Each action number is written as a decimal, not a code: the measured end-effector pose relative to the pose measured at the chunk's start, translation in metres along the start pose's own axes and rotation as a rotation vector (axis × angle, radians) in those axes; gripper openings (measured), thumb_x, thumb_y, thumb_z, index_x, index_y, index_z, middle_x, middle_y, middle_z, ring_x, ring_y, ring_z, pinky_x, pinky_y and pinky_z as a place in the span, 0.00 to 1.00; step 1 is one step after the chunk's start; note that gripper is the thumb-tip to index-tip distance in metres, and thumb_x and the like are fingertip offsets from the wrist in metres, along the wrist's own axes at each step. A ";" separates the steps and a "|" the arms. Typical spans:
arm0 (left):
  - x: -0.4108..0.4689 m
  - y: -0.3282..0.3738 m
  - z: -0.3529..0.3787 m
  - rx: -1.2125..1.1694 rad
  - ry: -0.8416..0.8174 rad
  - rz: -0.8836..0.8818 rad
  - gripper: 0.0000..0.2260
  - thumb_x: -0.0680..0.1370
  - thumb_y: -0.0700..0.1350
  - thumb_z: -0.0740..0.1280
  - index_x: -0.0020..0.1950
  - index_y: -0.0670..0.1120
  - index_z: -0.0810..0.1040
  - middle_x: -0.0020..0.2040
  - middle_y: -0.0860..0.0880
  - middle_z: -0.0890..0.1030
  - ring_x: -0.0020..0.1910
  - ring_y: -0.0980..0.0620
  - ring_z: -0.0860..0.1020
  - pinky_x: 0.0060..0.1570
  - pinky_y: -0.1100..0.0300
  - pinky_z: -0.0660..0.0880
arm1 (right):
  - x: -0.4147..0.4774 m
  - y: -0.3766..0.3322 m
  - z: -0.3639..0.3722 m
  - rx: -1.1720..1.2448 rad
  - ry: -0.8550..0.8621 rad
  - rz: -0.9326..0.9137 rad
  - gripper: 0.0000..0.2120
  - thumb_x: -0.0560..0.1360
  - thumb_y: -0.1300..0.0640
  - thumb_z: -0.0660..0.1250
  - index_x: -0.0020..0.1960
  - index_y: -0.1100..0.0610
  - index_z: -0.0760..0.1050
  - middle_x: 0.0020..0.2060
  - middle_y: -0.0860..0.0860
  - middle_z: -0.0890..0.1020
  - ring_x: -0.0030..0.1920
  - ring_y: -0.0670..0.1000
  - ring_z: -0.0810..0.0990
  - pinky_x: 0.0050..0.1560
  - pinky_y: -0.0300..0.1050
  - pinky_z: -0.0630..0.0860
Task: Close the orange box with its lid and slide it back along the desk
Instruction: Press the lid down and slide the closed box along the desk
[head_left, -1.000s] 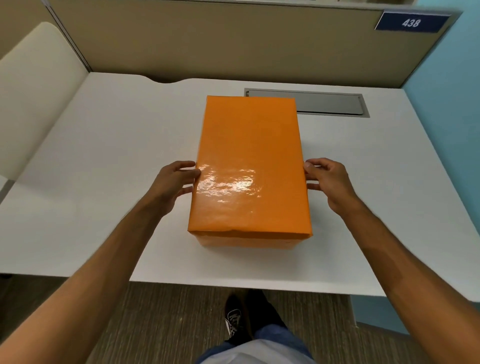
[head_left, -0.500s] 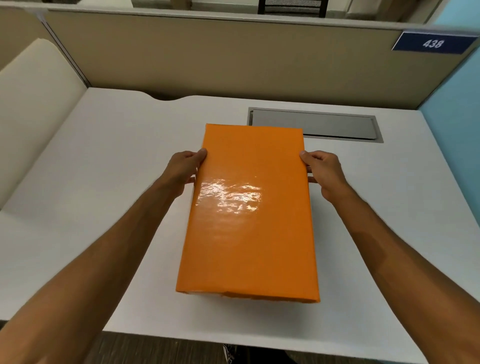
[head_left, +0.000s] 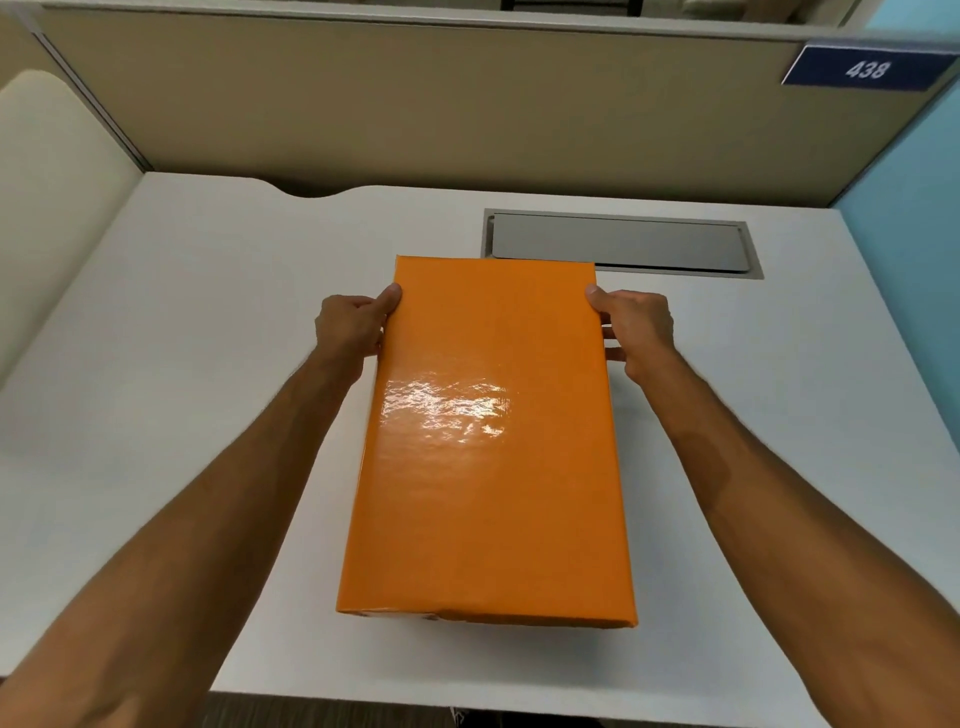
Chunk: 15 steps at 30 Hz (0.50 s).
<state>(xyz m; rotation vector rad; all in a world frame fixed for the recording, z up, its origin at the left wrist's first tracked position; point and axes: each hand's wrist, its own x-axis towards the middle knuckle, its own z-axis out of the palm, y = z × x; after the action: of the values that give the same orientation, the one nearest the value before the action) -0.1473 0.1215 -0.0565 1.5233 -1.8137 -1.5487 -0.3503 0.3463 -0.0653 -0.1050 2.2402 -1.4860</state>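
The orange box (head_left: 488, 441) lies lengthwise in the middle of the white desk (head_left: 208, 322), its glossy orange lid covering the whole top. My left hand (head_left: 353, 325) grips the box's left side near the far corner, thumb on the lid's edge. My right hand (head_left: 631, 325) grips the right side near the far corner in the same way. The fingers below the lid's edge are partly hidden. The box's far end touches the near edge of the grey cable hatch (head_left: 618, 241).
A beige partition (head_left: 415, 104) closes the desk's far side, with a blue sign reading 438 (head_left: 865, 67) at its right end. A cream panel (head_left: 47, 208) stands at the left and a light blue wall (head_left: 919, 218) at the right.
Both hands have shifted from the box's middle to its far corners. The box sits farther back on the desk, its far end now at the cable hatch, and the view has tilted up.
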 end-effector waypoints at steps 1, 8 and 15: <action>0.000 0.000 -0.001 -0.006 -0.004 -0.010 0.25 0.75 0.57 0.70 0.61 0.38 0.79 0.59 0.41 0.82 0.52 0.43 0.81 0.49 0.49 0.79 | 0.000 0.000 0.000 -0.004 0.001 0.007 0.12 0.76 0.46 0.71 0.41 0.55 0.79 0.46 0.54 0.85 0.43 0.54 0.84 0.42 0.51 0.82; -0.008 0.002 0.001 0.040 0.019 0.034 0.25 0.76 0.57 0.68 0.64 0.39 0.78 0.61 0.41 0.81 0.57 0.40 0.80 0.51 0.47 0.78 | -0.006 -0.004 -0.003 -0.025 -0.024 0.039 0.12 0.75 0.44 0.70 0.43 0.54 0.78 0.44 0.53 0.84 0.39 0.50 0.83 0.32 0.45 0.78; -0.052 -0.016 -0.013 0.026 -0.151 0.042 0.24 0.80 0.54 0.65 0.74 0.48 0.69 0.64 0.47 0.77 0.56 0.47 0.78 0.53 0.51 0.74 | -0.044 0.011 -0.022 -0.039 -0.203 -0.031 0.17 0.79 0.48 0.66 0.64 0.56 0.76 0.51 0.52 0.83 0.50 0.54 0.83 0.39 0.45 0.79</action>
<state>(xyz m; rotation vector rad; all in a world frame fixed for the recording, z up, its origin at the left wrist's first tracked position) -0.1088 0.1612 -0.0453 1.4033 -1.9417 -1.6669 -0.3181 0.3835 -0.0540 -0.2906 2.1129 -1.3811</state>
